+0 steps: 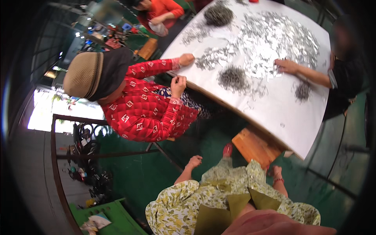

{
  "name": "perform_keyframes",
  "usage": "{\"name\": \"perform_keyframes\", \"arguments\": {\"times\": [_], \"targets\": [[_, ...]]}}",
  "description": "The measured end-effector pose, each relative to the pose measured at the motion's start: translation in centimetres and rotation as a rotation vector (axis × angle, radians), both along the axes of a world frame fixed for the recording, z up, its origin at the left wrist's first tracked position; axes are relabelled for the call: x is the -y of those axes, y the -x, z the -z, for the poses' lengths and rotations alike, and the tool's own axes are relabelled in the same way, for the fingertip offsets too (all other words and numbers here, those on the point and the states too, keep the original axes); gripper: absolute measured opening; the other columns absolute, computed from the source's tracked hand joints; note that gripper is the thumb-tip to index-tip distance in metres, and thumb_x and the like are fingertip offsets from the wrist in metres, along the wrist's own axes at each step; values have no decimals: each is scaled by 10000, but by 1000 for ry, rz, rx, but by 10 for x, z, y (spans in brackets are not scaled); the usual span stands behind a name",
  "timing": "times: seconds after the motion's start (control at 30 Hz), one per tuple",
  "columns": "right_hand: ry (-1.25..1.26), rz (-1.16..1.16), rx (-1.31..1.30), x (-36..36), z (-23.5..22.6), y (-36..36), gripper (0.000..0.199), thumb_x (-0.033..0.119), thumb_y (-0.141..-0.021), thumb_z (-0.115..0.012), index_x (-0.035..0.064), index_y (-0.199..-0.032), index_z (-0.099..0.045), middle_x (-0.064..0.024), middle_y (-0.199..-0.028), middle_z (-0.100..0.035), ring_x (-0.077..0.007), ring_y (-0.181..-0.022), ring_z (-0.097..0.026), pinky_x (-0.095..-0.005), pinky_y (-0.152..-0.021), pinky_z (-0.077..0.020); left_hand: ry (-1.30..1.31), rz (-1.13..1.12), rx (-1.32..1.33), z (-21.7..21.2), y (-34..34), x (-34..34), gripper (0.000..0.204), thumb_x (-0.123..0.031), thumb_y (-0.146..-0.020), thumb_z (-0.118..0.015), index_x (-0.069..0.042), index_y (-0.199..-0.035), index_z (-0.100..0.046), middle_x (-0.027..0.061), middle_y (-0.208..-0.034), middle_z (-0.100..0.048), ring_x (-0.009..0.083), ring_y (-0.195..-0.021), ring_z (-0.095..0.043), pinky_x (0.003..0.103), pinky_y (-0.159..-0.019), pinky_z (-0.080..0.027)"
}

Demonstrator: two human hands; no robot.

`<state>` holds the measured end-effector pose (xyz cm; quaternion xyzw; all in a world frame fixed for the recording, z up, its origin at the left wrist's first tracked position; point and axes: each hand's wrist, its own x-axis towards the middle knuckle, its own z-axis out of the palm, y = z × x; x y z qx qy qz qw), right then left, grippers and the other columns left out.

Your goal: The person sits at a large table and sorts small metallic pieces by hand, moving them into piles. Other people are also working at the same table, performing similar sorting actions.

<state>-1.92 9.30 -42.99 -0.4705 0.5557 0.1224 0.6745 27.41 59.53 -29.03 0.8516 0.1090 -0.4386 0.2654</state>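
My left hand [194, 161] hangs over the green floor at my left side, fingers loosely stretched, with nothing seen in it. On the other side, my right hand [276, 171], below a red bracelet, is beside the near edge of an orange-brown wooden stool [256, 148]. Its fingers are small and partly hidden, so I cannot make out their pose or whether they touch the stool. Both hands are away from the white-topped table [297, 133], which bears a wide spread of shiny flat metal pieces [270, 43] and dark heaps of small wire-like parts [233, 78].
A person in a red patterned jacket [145, 109] sits at the table's left side. Another person in dark clothes [346, 78] reaches onto the metal pieces from the right. Someone in orange-red [160, 13] is farther back. A green bench [107, 219] stands at lower left, near a metal frame [55, 156].
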Motion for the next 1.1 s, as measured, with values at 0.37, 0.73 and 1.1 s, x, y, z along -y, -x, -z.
{"name": "perform_keyframes", "arguments": {"times": [0.37,0.73,1.1], "targets": [[-183,256,-99,-127,-43,-89,275,230,-883,-550,76,-1109,-515,-115,-939,-582,-276,-764,-595,-468,-599,-552,135,-127,-87,15,-71,-66,283,-109,-886,-486,-106,-1138,-614,8,-780,-628,107,-661,-579,266,-565,-475],[-300,1373,-378,-137,49,-75,478,506,-819,-512,172,-1161,-500,-156,-1139,-502,-339,-797,-540,-548,-692,-474,21,519,71,11,-51,-141,273,-204,-871,-543,-49,-1071,-645,81,-951,-679,155,-865,-628,305,-772,-485],[-439,1306,263,-172,49,-3,291,223,-889,-518,69,-1135,-509,-136,-1098,-543,-310,-971,-551,-471,-870,-496,174,28,-39,-4,-32,-161,282,-83,-881,-524,-49,-1155,-581,49,-807,-624,129,-666,-575,270,-592,-480]]}}
